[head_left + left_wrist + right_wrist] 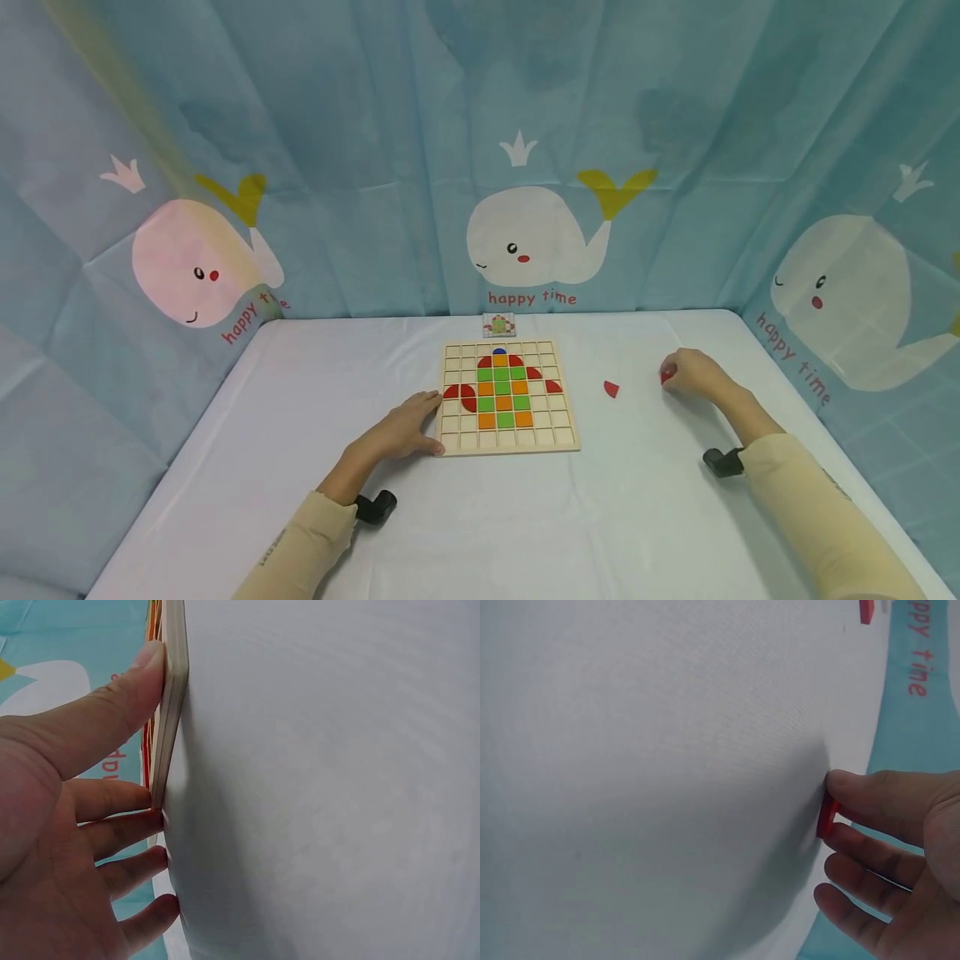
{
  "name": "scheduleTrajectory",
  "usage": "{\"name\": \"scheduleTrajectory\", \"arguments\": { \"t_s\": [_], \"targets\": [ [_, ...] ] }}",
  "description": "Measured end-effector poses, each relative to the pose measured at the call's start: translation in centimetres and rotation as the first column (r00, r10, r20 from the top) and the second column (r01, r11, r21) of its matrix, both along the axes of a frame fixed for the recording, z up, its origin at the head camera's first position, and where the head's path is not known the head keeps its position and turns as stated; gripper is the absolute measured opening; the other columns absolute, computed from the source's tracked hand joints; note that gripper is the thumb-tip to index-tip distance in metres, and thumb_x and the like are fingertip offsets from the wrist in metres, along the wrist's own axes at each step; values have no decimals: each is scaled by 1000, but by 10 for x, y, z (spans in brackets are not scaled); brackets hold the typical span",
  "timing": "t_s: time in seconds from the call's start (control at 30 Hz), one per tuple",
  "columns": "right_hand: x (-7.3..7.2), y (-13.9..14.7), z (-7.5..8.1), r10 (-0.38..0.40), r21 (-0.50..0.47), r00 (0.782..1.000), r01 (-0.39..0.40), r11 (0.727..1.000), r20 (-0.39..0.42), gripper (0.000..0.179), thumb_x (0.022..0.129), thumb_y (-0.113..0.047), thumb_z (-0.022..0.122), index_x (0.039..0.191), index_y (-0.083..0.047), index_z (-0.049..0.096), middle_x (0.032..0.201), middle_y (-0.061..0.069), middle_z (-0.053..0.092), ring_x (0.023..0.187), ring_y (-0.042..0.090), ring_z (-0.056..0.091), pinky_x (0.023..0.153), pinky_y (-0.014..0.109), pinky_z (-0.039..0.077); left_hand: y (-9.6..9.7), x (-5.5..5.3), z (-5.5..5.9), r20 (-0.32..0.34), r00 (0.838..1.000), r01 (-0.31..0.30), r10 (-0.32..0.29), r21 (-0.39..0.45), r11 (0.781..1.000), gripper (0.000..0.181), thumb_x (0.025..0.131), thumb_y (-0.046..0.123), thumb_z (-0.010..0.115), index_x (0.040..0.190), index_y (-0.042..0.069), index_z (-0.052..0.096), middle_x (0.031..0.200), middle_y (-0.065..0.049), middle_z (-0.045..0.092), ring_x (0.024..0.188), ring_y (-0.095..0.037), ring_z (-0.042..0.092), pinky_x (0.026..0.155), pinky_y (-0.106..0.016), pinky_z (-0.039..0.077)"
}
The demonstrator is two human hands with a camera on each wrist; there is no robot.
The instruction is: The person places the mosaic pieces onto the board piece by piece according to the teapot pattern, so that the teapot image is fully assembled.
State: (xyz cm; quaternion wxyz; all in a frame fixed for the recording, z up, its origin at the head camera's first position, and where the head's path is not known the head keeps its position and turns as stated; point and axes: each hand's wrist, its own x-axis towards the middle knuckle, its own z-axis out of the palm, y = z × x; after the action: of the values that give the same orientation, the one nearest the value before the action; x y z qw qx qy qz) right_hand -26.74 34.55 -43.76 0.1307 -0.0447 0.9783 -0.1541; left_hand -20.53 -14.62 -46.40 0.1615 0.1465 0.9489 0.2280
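Observation:
A wooden grid board [555,421] lies on the table with red, green, orange and blue pieces set in its squares. My left hand [408,425] rests at the board's left edge, fingers spread. In the left wrist view the thumb [131,694] touches the board's side [174,690] near a corner, and the fingertips reach along the same edge. Off to the right, my right hand [696,375] pinches a small red puzzle piece [826,814] between thumb and finger, low over the tabletop; its full outline is hidden. Between board and right hand lies a loose red quarter-circle piece [611,389].
A small picture card [498,325] with a matching coloured pattern stands behind the board. White cloth covers the table [525,517]. Blue curtains [360,167] printed with whales hang around the back and sides.

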Motion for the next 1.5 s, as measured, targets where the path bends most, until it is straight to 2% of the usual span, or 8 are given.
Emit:
{"name": "scheduleTrajectory", "arguments": {
  "t_s": [0.57, 0.73, 1.1, 1.5],
  "targets": [
    [2, 2, -3, 53, -11, 997, -54, 998, -51, 22, 86, -9, 68, 101, 6, 68, 94, 20, 67, 85, 30, 61, 82, 49, 53, 0, 2, 3, 0, 1000, -12, 12, -3, 1000, 93, 75, 30, 83, 150, 2, 35, 158, -17, 32, 149, -37, 23, 118, -57, 25],
    [2, 0, -6, 56, -32, 997, -58, 998, -53, 22, 87, -10, 68, 102, 5, 68, 95, 19, 68, 86, 29, 61, 85, 50, 54, 0, 2, 2, 9, 1000, -11, 11, 2, 1000, 92, 75, 29, 83, 150, 2, 35, 158, -16, 31, 149, -37, 23, 118, -57, 25],
    [1, -29, 0, 100, -59, 991, -106, 993, -91, 26, 87, -13, 70, 106, 4, 69, 93, 15, 67, 84, 25, 59, 82, 45, 56, 0, 2, 3, 4, 1000, -9, 9, 9, 1000, 93, 74, 30, 83, 149, 2, 36, 158, -17, 32, 148, -38, 24, 117, -58, 26],
    [8, -62, 2, 164, -69, 974, -176, 982, -156, 22, 85, -10, 70, 105, 1, 71, 89, 10, 66, 82, 22, 59, 79, 41, 56, 2, 2, 3, 10, 1000, -22, 22, 8, 1000, 94, 73, 30, 84, 149, 3, 36, 158, -16, 32, 148, -37, 24, 117, -58, 26]
  ]
}}
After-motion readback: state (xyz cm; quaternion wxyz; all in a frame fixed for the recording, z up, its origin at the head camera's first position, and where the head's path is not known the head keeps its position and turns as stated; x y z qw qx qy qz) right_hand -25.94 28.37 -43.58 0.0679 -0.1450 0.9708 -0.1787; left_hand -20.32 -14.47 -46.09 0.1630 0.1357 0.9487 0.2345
